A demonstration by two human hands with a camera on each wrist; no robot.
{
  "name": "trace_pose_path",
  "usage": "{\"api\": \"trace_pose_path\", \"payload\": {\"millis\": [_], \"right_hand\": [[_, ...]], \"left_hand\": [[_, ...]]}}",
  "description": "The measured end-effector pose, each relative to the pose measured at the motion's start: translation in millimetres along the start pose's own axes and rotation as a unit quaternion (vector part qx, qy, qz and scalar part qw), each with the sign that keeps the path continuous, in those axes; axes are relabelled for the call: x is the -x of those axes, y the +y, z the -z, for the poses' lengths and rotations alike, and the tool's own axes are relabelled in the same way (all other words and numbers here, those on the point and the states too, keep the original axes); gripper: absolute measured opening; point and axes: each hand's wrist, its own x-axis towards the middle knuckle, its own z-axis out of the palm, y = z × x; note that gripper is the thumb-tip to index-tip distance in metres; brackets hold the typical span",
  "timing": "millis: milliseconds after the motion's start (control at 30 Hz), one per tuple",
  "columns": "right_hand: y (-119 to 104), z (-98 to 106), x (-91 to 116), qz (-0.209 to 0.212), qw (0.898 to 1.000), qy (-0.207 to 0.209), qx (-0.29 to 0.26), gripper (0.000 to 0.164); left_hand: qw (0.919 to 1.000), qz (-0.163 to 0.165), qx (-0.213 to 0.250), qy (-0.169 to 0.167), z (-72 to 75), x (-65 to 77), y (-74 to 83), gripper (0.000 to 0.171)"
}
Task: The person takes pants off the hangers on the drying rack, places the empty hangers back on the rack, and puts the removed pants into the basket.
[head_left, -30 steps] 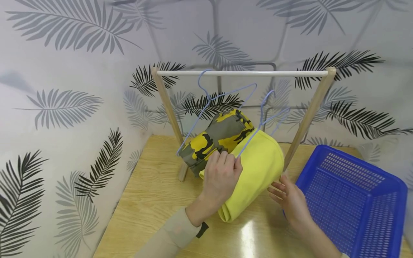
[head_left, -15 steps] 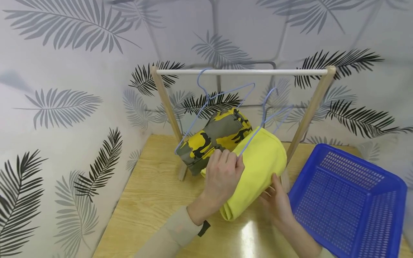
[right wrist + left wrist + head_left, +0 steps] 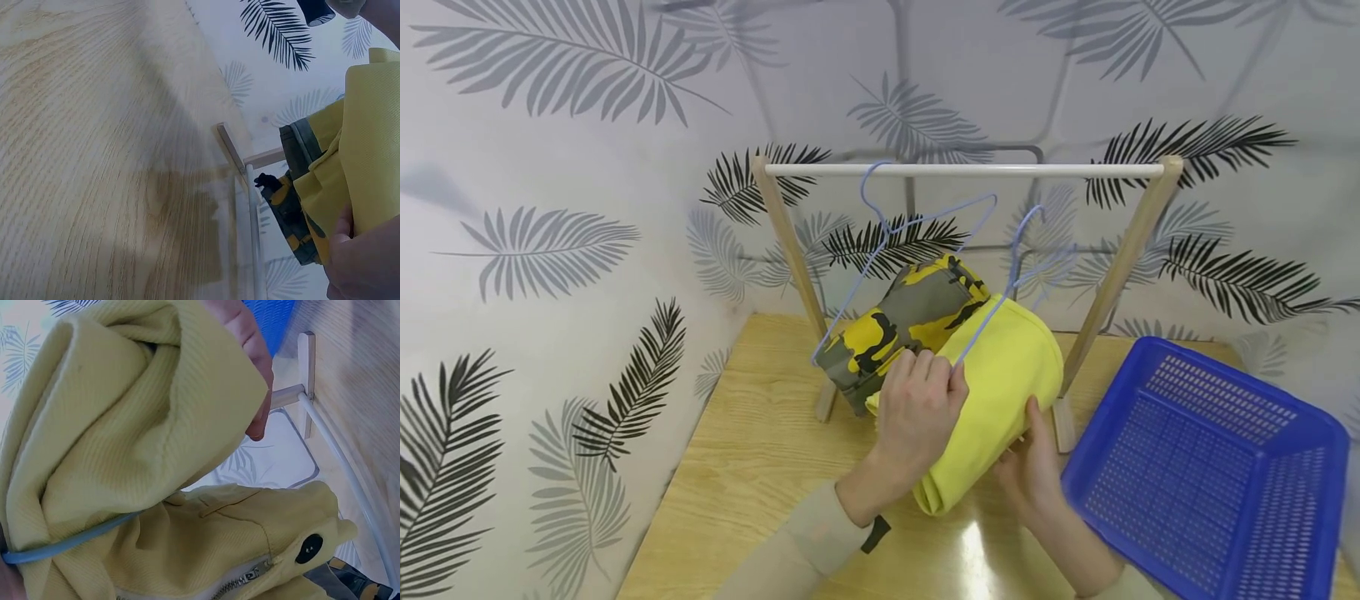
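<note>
Yellow trousers (image 3: 1000, 392), with a zip and dark button showing in the left wrist view, lie folded over a blue wire hanger (image 3: 992, 321). My left hand (image 3: 917, 404) grips one end of this hanger, knuckles up. On the other side, my right hand (image 3: 1033, 467) holds the trousers' lower right edge, thumb on the outside and fingers partly hidden beneath. The hanger's hook stands below and apart from the white rail (image 3: 970, 171). Behind, camouflage trousers (image 3: 917, 308) hang folded on a second blue hanger (image 3: 880, 237), hooked on the rail.
The rail belongs to a small wooden rack (image 3: 1120, 275) on a wood-grain table (image 3: 737, 467). To the right stands a blue perforated plastic basket (image 3: 1180, 467). A leaf-patterned wall covering (image 3: 587, 250) rises behind and at the left.
My right hand has come left from beside the basket to the trousers' lower right edge and taken hold there. The left hand and hanger have shifted only slightly.
</note>
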Motion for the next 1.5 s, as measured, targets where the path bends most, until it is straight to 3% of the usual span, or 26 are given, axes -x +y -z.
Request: {"api": "trace_pose_path", "payload": {"millis": [267,533,767,1033,1300,1500], "right_hand": [[2.3,-5.5,-4.1,0.001,0.996,-0.042,-0.08,0.056],[3.6,-8.9,-6.8,0.03,0.989,-0.049,-0.135,0.053],[1.8,-16.6,-9.1,0.065,0.989,-0.015,-0.129,0.05],[-3.6,-22.5,-8.6,0.038,0.984,0.045,-0.166,0.051],[-7.2,-23.4,-8.7,0.04,0.985,0.103,-0.134,0.051],[-7.7,-25.7,-12.5,0.142,0.969,0.183,-0.091,0.04]], "left_hand": [[1.0,0.002,0.002,-0.003,-1.0,-3.8,1.9,0.036],[1.0,0.006,0.001,-0.008,-1.7,-2.4,3.4,0.037],[1.0,0.003,0.003,-0.009,-1.8,-1.0,3.8,0.038],[0.9999,0.006,0.01,-0.012,-3.7,2.5,4.4,0.038],[0.9997,0.01,0.008,-0.022,-5.4,5.8,5.8,0.039],[0.9993,0.011,-0.001,-0.036,-3.7,6.6,5.9,0.038]]}}
